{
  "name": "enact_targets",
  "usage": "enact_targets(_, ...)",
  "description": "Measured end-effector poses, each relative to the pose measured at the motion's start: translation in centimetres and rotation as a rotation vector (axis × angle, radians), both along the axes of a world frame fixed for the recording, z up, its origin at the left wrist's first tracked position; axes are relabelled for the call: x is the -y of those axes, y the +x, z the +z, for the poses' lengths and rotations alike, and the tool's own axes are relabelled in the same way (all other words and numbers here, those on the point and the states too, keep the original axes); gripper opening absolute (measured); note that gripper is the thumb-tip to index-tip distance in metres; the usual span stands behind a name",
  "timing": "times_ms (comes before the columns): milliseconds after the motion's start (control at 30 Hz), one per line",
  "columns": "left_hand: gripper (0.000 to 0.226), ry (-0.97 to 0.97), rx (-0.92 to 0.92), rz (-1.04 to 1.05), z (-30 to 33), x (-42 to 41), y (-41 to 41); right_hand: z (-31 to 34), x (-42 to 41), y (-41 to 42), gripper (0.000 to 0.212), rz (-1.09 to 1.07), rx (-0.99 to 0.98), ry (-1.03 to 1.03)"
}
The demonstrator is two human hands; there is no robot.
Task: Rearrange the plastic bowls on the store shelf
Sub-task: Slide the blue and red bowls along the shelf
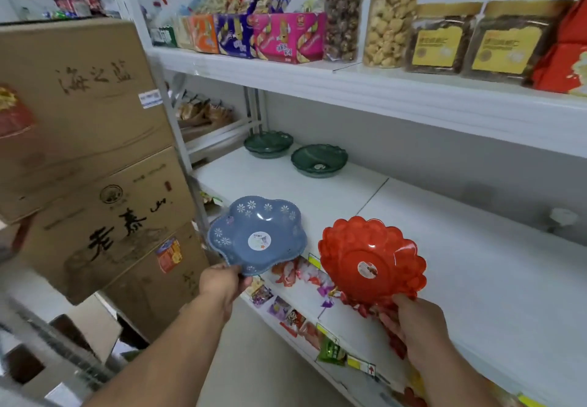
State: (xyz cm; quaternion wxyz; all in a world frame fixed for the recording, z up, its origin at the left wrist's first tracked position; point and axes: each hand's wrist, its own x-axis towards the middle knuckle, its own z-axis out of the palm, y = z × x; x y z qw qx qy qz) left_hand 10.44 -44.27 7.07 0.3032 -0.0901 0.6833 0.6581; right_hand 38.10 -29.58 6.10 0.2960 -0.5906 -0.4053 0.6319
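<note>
Blue plastic, flower-shaped and dotted with white daisies: that is the blue bowl (256,236) the left hand (222,284) pinches by its near rim, thumb on top, holding it at the front left corner of the white shelf (460,267), inside turned up toward the person. A round sticker sits in its centre. Just to the right, the right hand (417,330) grasps the red bowl (371,259) by its lower scalloped edge, fingers wrapped behind it, so the bowl stands tilted with its inside facing the person; it too carries a round sticker, and there may be more red plastic tucked behind the fingers, though the blur makes that hard to judge. Both bowls are off the shelf surface, near each other but apart. Well back on the same shelf, toward the left end, two dark green bowls (319,160) rest side by side, not touching. Above, an upper shelf (381,89) carries snack boxes and jars. Stacked cardboard boxes (95,152) stand at the left. Below the front edge, wrapped sweets (286,279) show on the tier beneath
</note>
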Motion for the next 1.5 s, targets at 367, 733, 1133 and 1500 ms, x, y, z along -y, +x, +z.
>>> enact_targets(367, 0.009, 0.077, 0.075, 0.034, -1.3, 0.3, -12.6, 0.7, -0.4, -11.8, 0.016, -0.002, -0.025, -0.004)
enact_targets(733, 0.016, -0.034, 0.005, 0.108, -0.4, -7.5, -21.6, -0.5, -7.5, -21.6, 0.016, 0.051, -0.003, -0.003)
enact_targets(1133, 0.013, -0.102, -0.044, -0.063, -3.1, -13.5, -32.8, -1.8, -10.3, -29.2, 0.018, -0.067, -0.047, -0.056)
enact_targets(1500, 0.017, -0.135, -0.022, -0.279, -5.9, -17.8, -42.1, -2.1, -8.2, -36.8, 0.025, -0.124, 0.064, -0.041)
